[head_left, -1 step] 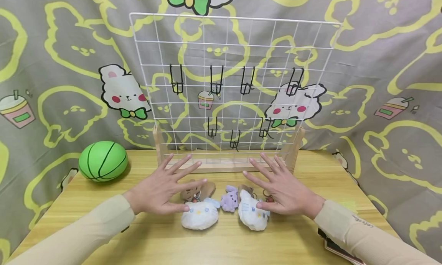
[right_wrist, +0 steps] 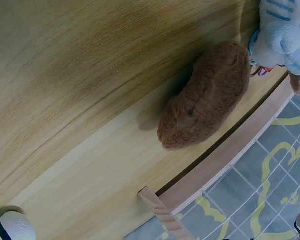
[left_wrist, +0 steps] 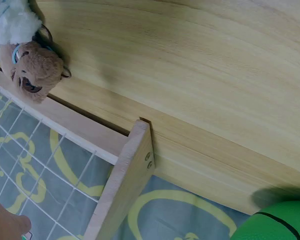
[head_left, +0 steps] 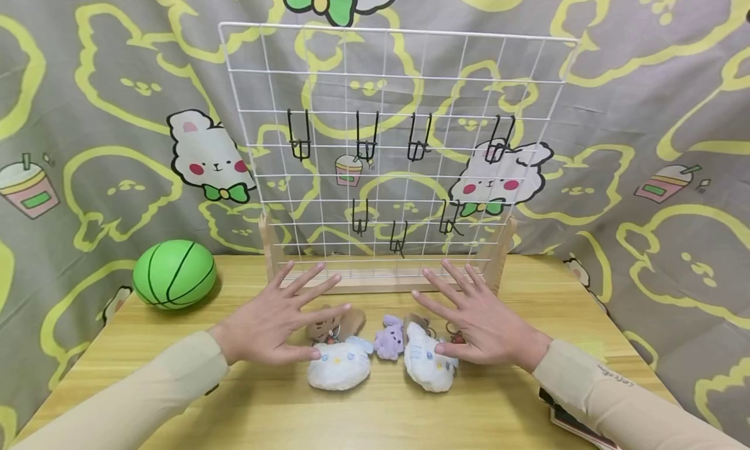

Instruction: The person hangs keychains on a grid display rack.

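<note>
My left hand point(head_left: 272, 323) is held with fingers spread over the table, its thumb by a white plush cat-like keychain point(head_left: 338, 365). The right hand point(head_left: 480, 320) is spread likewise, its thumb overlapping a second white plush keychain point(head_left: 430, 365) in the head view. Whether either thumb touches the plush, I cannot tell. Between them sits a small purple plush point(head_left: 389, 339). Behind the left white one lies a brown plush point(head_left: 351, 321) with a face, also in the left wrist view. Another brown furry plush point(right_wrist: 207, 97) lies in the right wrist view, mostly hidden in the head view.
A white wire grid rack point(head_left: 387, 72) with several black hooks point(head_left: 367, 136) stands on a wooden base point(head_left: 375, 284) behind the plushes. A green ball point(head_left: 175, 274) sits at left. A dark flat object point(head_left: 577, 424) lies under the right forearm. The right wrist view includes a white ball point(right_wrist: 17, 227).
</note>
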### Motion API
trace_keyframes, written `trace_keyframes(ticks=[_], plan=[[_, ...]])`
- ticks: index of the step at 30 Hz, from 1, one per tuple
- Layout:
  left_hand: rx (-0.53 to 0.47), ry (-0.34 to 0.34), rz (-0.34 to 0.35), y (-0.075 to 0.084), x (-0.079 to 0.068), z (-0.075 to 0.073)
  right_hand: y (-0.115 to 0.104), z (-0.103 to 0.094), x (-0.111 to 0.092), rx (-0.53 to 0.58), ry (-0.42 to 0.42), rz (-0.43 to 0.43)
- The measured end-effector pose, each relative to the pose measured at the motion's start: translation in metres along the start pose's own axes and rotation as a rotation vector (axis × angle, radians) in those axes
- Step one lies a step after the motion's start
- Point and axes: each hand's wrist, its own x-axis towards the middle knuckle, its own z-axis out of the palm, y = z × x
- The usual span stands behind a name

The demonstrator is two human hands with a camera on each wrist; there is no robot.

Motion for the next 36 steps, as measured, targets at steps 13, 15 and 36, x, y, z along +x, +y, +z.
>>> trace_keyframes(ticks=[13, 15, 36], plan=[[0.001, 0.018, -0.004, -0.001, -0.002, 0.004, -0.002, -0.002, 0.001, 0.003, -0.009, 0.012], [0.002, 0.032, -0.007, -0.002, -0.003, 0.005, -0.003, -0.003, 0.004, 0.008, -0.018, 0.016], [-0.458, 0.151, -0.643, -0.03, -0.035, -0.01, -0.026, -0.016, 0.087, 0.595, -0.333, 0.164]])
